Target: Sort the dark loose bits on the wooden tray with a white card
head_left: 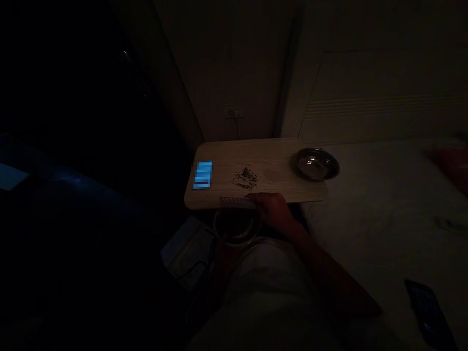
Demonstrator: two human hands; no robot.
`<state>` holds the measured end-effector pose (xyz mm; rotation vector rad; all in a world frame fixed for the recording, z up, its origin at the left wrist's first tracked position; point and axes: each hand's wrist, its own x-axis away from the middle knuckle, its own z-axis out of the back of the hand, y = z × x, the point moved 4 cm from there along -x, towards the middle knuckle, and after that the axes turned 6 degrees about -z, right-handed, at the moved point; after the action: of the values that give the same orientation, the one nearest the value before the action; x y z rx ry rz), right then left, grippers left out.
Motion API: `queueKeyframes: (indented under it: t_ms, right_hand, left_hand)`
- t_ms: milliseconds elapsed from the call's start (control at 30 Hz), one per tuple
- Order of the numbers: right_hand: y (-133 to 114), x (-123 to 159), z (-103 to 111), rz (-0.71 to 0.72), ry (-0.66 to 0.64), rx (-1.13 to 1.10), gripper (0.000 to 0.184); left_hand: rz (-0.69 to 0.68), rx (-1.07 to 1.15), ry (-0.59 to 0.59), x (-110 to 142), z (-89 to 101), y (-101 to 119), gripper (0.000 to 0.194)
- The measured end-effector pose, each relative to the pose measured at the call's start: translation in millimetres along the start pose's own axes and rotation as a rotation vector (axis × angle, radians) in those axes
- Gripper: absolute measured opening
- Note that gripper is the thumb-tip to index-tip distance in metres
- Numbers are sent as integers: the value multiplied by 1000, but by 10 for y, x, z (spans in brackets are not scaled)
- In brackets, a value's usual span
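Lap: one pale-clothed knee point(270, 287) fills the bottom of the view, nearest the camera.
Right hand point(272, 207): one in view, at the near edge of the worktop point(226, 151); its grip closes on a thin pale strip.
Strip point(236, 200): one, flat on the worktop's near edge, just in front of the seeds; fine marks run along it, too dim to read.
Left hand: not seen in the dark.
Bowl below point(237, 228): one round bowl under the worktop edge, just left of the hand.
Seeds point(245, 178): one small scatter of dark grains, mid-worktop; too many and too small to count.
Lit screen point(203, 175): one, glowing blue at the worktop's left end; writing blurred.
Steel bowl point(316, 164): one, at the right end.
Phone point(431, 312): one dark handset on the bed point(383, 209), well apart.
Wall socket point(234, 112): one, with a cord.
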<state>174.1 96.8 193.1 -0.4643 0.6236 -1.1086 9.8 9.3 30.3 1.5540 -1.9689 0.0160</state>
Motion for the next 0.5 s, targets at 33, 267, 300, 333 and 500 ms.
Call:
queueKeyframes:
  t_ms: [33, 267, 300, 333, 500]
  right_hand:
    - [61, 24, 58, -21, 56, -11, 41]
    - [312, 54, 334, -208, 382, -50, 38]
    - [280, 39, 298, -205, 343, -57, 37]
    - [235, 23, 243, -196, 288, -61, 37]
    - [27, -88, -63, -180, 127, -38, 40]
  left_hand:
    - [-9, 19, 37, 3, -6, 10, 36]
    - [-46, 38, 161, -96, 180, 19, 38]
    - [-55, 38, 160, -112, 200, 20, 38]
    - [-55, 39, 155, -123, 210, 20, 37]
    - [-27, 55, 84, -98, 93, 39, 38]
